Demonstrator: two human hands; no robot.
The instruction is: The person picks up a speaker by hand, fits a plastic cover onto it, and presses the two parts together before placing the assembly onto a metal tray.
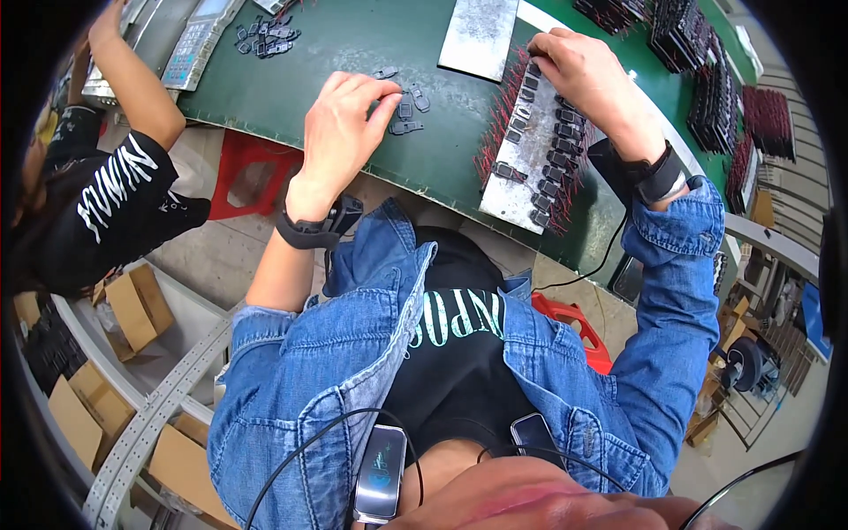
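My left hand [344,124] rests on the green table [353,44], its fingertips pinched on a small dark plastic part [405,108]. Two more such parts [407,128] lie just beside it. My right hand [587,75] presses down on the far end of a grey metal jig plate [508,190] that carries rows of the same dark parts and red bristle-like pins along its edges. Both wrists wear black bands.
A second bare metal plate [478,35] lies further back. A loose pile of dark parts [267,40] and a grey keypad device [196,40] sit at the far left, near another person's arm [132,84]. Filled racks [715,88] stand right. Cardboard boxes [132,309] below left.
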